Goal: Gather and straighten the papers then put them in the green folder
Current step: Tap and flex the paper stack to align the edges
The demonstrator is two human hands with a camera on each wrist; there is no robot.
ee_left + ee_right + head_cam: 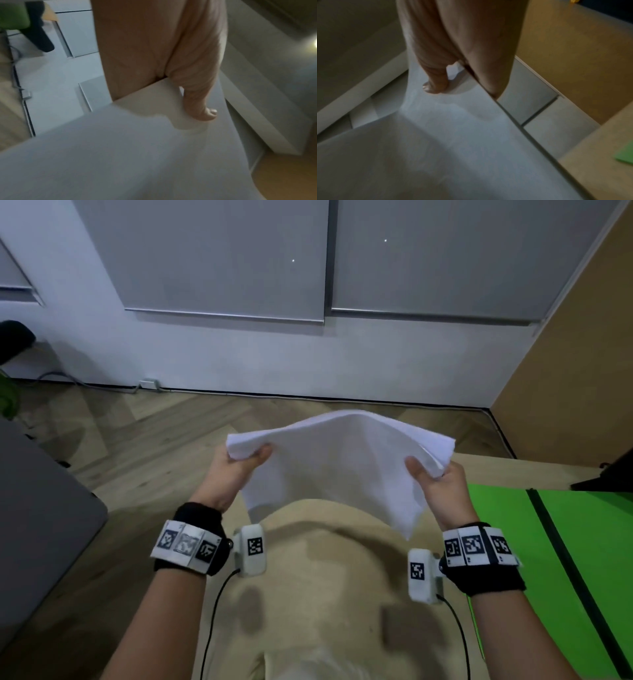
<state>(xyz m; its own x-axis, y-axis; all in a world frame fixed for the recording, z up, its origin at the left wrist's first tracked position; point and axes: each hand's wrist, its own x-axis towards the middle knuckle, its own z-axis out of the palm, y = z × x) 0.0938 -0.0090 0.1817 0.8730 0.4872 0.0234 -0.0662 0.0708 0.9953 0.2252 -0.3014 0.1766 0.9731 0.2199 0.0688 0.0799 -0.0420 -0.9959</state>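
Papers (337, 460) held in air above table (308, 594), both hands pinching. Left hand (236, 470) at 9 o'clock edge, thumb on top; right hand (436, 484) at 3 o'clock edge, same grip. Stack bulges up in middle, edges not aligned. Risk: sheets fan out and slip if pinch loosens. Green folder (555, 559) lies open at 3 o'clock; misaligned corners can catch on it.
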